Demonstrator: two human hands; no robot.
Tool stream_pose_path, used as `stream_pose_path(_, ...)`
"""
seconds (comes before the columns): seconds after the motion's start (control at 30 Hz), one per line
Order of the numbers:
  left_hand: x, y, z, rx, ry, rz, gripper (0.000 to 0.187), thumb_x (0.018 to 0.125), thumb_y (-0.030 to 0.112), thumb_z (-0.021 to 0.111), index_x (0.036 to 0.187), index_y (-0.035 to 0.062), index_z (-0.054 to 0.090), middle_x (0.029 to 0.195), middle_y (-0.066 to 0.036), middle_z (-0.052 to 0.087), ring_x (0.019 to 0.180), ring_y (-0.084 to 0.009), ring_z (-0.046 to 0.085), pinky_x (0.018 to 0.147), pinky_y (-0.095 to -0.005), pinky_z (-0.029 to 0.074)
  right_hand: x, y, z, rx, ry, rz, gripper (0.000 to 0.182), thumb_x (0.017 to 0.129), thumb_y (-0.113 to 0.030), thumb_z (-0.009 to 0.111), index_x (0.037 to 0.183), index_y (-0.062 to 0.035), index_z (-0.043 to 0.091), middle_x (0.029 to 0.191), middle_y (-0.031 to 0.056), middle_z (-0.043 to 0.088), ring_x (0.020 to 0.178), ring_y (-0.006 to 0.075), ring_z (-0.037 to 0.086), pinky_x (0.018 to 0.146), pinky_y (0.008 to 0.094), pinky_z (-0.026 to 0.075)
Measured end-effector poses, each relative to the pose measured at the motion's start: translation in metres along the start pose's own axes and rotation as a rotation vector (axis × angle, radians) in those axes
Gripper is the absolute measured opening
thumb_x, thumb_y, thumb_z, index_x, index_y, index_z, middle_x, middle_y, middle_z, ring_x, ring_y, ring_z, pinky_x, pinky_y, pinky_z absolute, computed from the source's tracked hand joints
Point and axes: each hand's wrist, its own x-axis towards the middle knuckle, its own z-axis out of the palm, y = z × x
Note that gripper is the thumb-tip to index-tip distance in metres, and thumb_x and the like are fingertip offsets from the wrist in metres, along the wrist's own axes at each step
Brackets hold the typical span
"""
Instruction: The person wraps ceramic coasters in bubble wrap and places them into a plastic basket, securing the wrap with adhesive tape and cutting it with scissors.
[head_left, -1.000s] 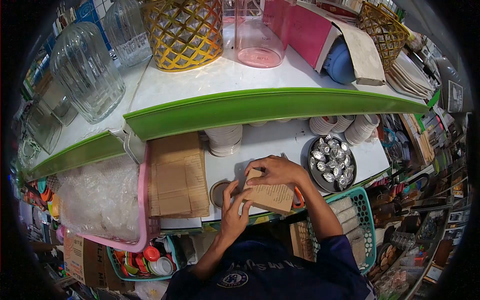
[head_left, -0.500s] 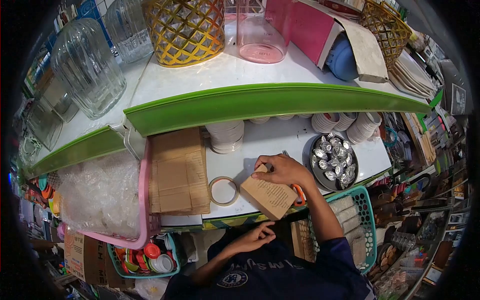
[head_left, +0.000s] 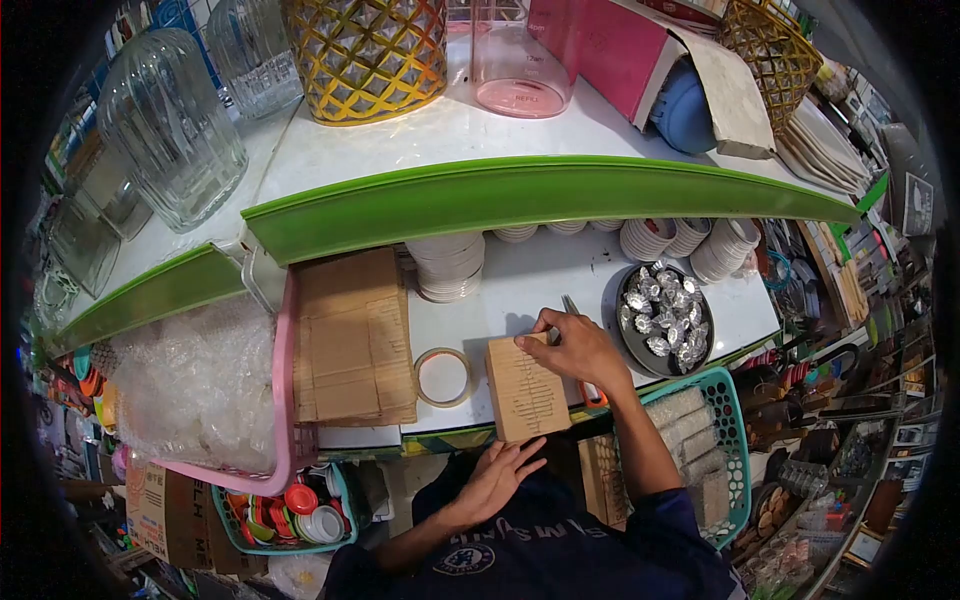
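Note:
My right hand [head_left: 578,352] grips the upper edge of a small brown cardboard box [head_left: 528,395] with lines of print on its face. The box is held at the front edge of the white shelf. Its lower edge is close to the fingertips of my left hand [head_left: 497,480], which is open with fingers spread in front of my dark shirt. An orange-handled tool [head_left: 592,394] lies on the shelf, partly covered by my right hand. Left of the box rests a roll of tape [head_left: 446,404], beside flattened cardboard sheets [head_left: 350,345].
A dark bowl [head_left: 640,357] of foil-wrapped pieces stands to the right, with stacked white dishes [head_left: 447,268] behind. A green shelf edge [head_left: 550,190] crosses above. Pink [head_left: 286,400] and teal baskets [head_left: 738,450] flank the shelf; glass jars [head_left: 170,140] stand on the upper level.
The box has turned more upright in my right hand. My left hand has risen toward its lower edge, and its fingers have spread.

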Motion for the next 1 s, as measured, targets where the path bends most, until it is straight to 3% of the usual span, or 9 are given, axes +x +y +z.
stream_pose_path(0.17,-0.012,0.002,0.008,-0.047,0.02,0.036,0.059,0.101,0.034,0.045,0.151,0.0169,0.017,0.157,-0.013,0.018,0.145,-0.0319,0.017,0.117,-0.0515,0.019,-0.011,0.005,0.009,0.062,0.055,0.01,0.049,0.081,-0.054,0.067,0.083,-0.0057,0.063,0.065,0.0141,0.064,0.069,0.0305,0.067,0.066,0.0412,0.051)
stream_pose_path(0.23,-0.016,0.0,0.011,-0.04,0.132,0.087,0.06,0.101,0.037,0.046,0.15,0.0196,0.018,0.155,-0.012,0.021,0.144,-0.0297,0.018,0.117,-0.0523,0.018,-0.018,0.006,0.013,0.126,0.096,0.009,0.046,0.083,-0.047,0.07,0.08,-0.0017,0.062,0.064,0.0124,0.064,0.062,0.0223,0.065,0.059,0.0348,0.049)
stream_pose_path(0.37,-0.018,-0.001,0.013,-0.054,0.171,0.111,0.054,0.101,0.037,0.046,0.147,0.0213,0.023,0.152,-0.008,0.026,0.142,-0.0258,0.022,0.117,-0.0528,0.018,-0.028,0.01,0.025,0.205,0.117,0.015,0.04,0.083,-0.04,0.072,0.081,-0.0007,0.062,0.063,0.0101,0.063,0.059,0.0177,0.061,0.056,0.0325,0.047)
stream_pose_path(0.53,-0.016,0.006,0.024,-0.037,0.321,0.121,0.038,0.102,0.027,0.047,0.137,0.0194,0.034,0.143,-0.002,0.037,0.135,-0.0206,0.034,0.115,-0.0526,0.025,-0.041,0.012,0.039,0.285,0.262,-0.09,0.036,0.084,-0.034,0.074,0.084,0.0006,0.063,0.07,0.0075,0.06,0.059,0.0137,0.054,0.055,0.0298,0.044)
stream_pose_path(0.77,-0.026,-0.003,0.018,0.019,0.419,0.207,0.038,0.099,0.019,0.047,0.136,0.0156,0.037,0.139,-0.006,0.043,0.131,-0.0212,0.041,0.111,-0.0515,0.033,-0.058,0.005,0.044,0.312,0.238,-0.101,0.034,0.082,-0.03,0.077,0.08,0.0002,0.061,0.074,0.0055,0.059,0.063,0.0118,0.053,0.059,0.0286,0.044)
stream_pose_path(0.87,-0.03,-0.012,0.001,0.086,0.389,0.299,0.047,0.096,0.02,0.052,0.138,0.0088,0.034,0.138,-0.01,0.044,0.129,-0.0237,0.044,0.108,-0.0493,0.037,-0.068,0.008,0.047,0.393,0.174,-0.085,0.031,0.082,-0.026,0.077,0.082,-0.0005,0.059,0.086,0.0058,0.06,0.073,0.0121,0.054,0.067,0.0283,0.046)
stream_pose_path(0.93,-0.033,-0.015,-0.005,0.201,0.401,0.354,0.058,0.091,0.024,0.056,0.139,0.0023,0.031,0.137,-0.014,0.045,0.129,-0.0251,0.045,0.105,-0.0464,0.039,-0.075,0.018,0.051,0.43,0.142,-0.174,0.031,0.085,-0.023,0.074,0.101,-0.0022,0.057,0.107,0.0078,0.059,0.091,0.0161,0.057,0.081,0.03,0.048)
stream_pose_path(0.97,-0.035,-0.014,-0.007,0.202,0.399,0.358,0.058,0.091,0.024,0.056,0.139,0.0023,0.031,0.137,-0.014,0.045,0.129,-0.0251,0.045,0.105,-0.0464,0.039,-0.079,0.019,0.052,0.429,0.144,-0.178,0.031,0.085,-0.023,0.074,0.101,-0.0022,0.057,0.107,0.0078,0.059,0.091,0.0161,0.057,0.081,0.03,0.048)
stream_pose_path(1.0,-0.038,-0.011,-0.006,0.224,0.396,0.354,0.064,0.088,0.022,0.061,0.139,0.0019,0.029,0.134,-0.013,0.045,0.126,-0.0228,0.045,0.105,-0.042,0.038,-0.086,0.016,0.051,0.625,0.055,-0.104,0.036,0.088,-0.022,0.071,0.113,-0.0032,0.053,0.116,0.0098,0.056,0.101,0.019,0.055,0.087,0.0321,0.046)
